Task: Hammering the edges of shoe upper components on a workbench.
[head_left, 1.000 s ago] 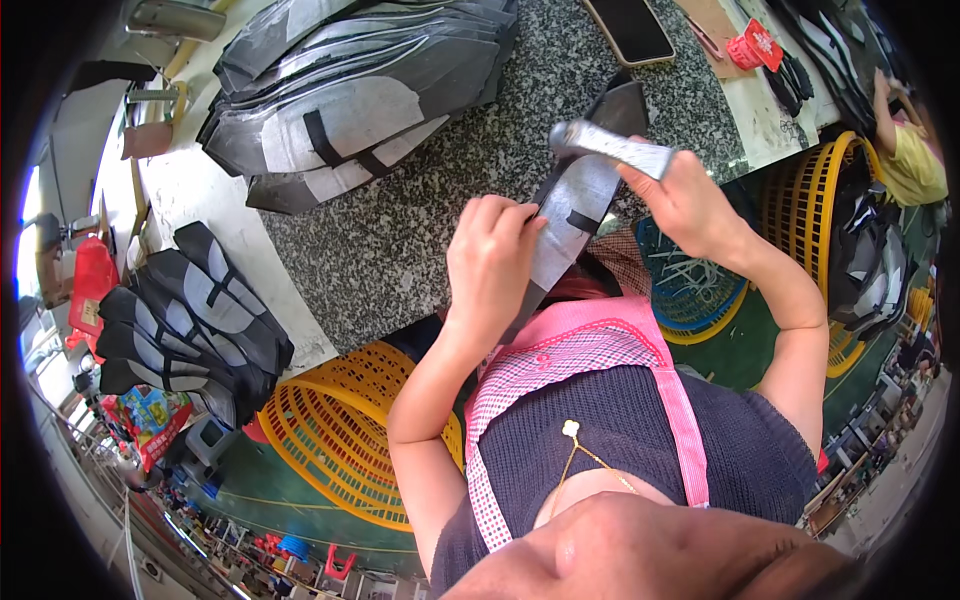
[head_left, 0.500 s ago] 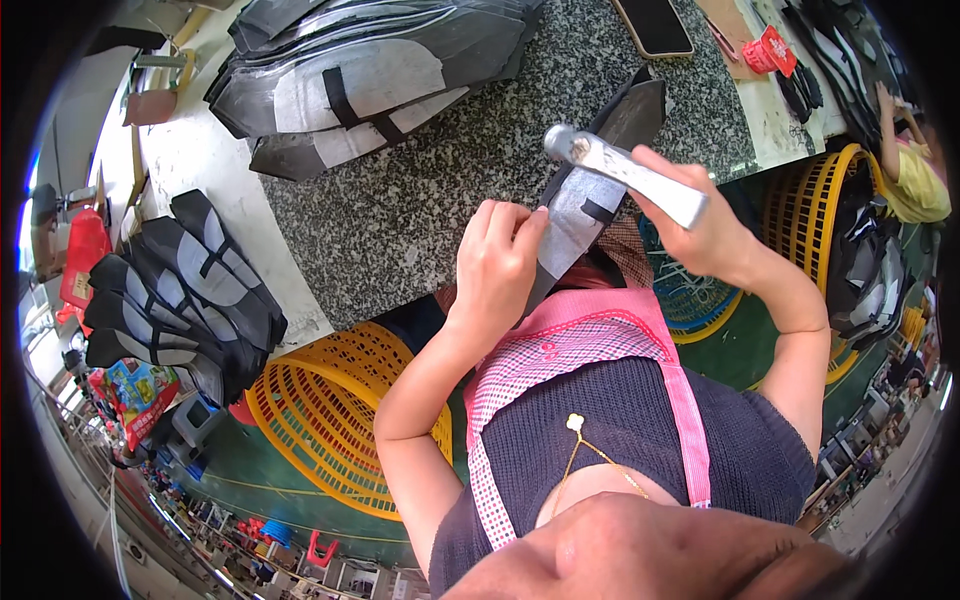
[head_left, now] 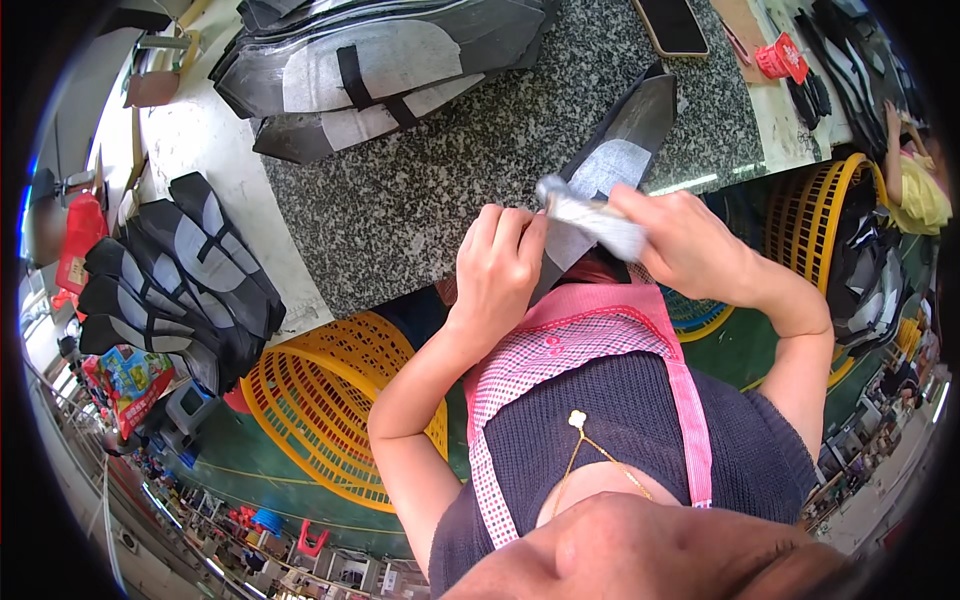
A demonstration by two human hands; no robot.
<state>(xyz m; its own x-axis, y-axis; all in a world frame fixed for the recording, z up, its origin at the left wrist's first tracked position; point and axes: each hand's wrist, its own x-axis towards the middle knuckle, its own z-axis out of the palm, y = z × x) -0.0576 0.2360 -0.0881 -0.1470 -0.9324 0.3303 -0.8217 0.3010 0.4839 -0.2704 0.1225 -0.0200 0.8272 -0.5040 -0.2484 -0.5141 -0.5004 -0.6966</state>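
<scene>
A long dark grey piece of sheet material [head_left: 640, 125] with a pale grey patch lies slantwise on the speckled stone slab [head_left: 390, 225], its near end reaching over the front edge. My left hand [head_left: 497, 268] pinches its left edge between thumb and fingers. In my right hand [head_left: 695, 245] is a silver hammer [head_left: 598, 222], smeared by motion, gripped by its handle. The hammer's head is low over the piece, right beside my left thumb; whether it touches cannot be made out. The hammer and my right hand cover part of the pale patch.
Similar pieces form a thick stack [head_left: 370, 75] at the slab's back and a fanned pile [head_left: 195, 255] at left. A phone [head_left: 675, 25] and a red spool-like item [head_left: 780, 60] lie back right. Yellow baskets [head_left: 335, 410] stand below. A co-worker in yellow [head_left: 920, 190] is far right.
The hammer has swung down and toward me, its head now beside my left thumb. My right hand has dropped with it. My left hand keeps its hold on the piece.
</scene>
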